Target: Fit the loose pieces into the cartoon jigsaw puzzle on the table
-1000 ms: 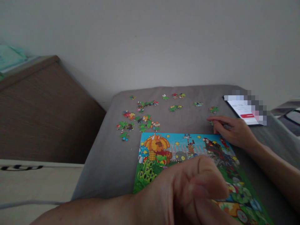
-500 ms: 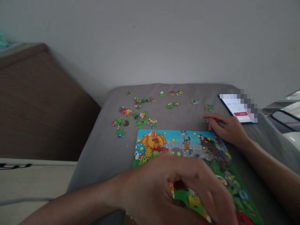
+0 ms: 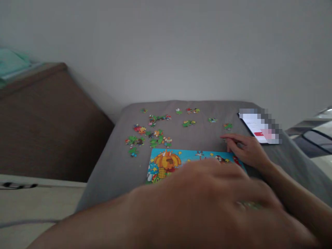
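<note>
My left hand (image 3: 207,204) looms large and blurred in the foreground, above the colourful puzzle board (image 3: 166,160), and covers most of it. Its fingertips are hidden and smeared, so I cannot tell what they hold. My right hand (image 3: 243,148) rests on the grey cloth by the board's upper right corner. Its index finger and thumb are close together around a small puzzle piece (image 3: 224,139), mostly hidden. Just beyond those fingers lies a green puzzle piece (image 3: 228,126). The board's visible part has a pumpkin and a blue sky with stars.
Loose puzzle pieces (image 3: 158,135) cluster left of and behind the board, with others (image 3: 192,110) farther back. A phone (image 3: 256,128) with a lit screen lies at the right. A brown cabinet (image 3: 52,131) stands at the left, and a pale wall (image 3: 181,52) rises behind.
My left hand has come up and to the right, hiding more of the board. My right hand stays at the same spot on the cloth. The whole view has shifted slightly.
</note>
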{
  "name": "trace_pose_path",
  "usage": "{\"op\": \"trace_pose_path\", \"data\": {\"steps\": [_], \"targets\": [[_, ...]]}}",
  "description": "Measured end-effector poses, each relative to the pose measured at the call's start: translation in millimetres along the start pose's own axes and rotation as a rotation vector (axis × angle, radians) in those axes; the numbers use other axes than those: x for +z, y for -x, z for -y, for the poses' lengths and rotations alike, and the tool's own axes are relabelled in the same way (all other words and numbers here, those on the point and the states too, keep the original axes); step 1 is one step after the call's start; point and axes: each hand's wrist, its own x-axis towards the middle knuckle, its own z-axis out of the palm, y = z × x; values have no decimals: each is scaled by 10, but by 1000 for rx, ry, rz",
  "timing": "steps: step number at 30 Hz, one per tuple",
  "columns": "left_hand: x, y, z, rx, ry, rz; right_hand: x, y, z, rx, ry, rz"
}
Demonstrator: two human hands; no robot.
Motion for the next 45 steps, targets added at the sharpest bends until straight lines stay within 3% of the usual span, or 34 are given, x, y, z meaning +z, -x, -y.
{"op": "trace_pose_path", "data": {"steps": [4, 7, 9, 11, 17, 27, 32, 39, 45], "targets": [[-230, 139, 1016, -550, -454, -225, 5, -10, -26, -32, -13, 9], [-456, 426, 1721, -735, -533, -290, 21, -34, -43, -41, 9, -11], [-580, 644, 1993, -815, -547, -281, 37, -57, -60, -85, 25, -33], [-672, 841, 2115, -846, -540, -241, 54, -85, -79, -158, 35, -60], [-796, 1107, 2150, -804, -553, -274, 88, -163, -139, -234, 91, -128], [-686, 1063, 2190, -835, -426, -507, 100, -136, -121, -207, 209, -129], [-625, 962, 2065, -793, -419, -568, 151, -379, -76, -146, 324, -51], [-350, 773, 1858, -533, -445, -380, 160, -1029, -214, 55, 506, 111], [-215, 699, 1880, -422, -496, -310, 127, -1159, -244, 139, 495, 228]]}}
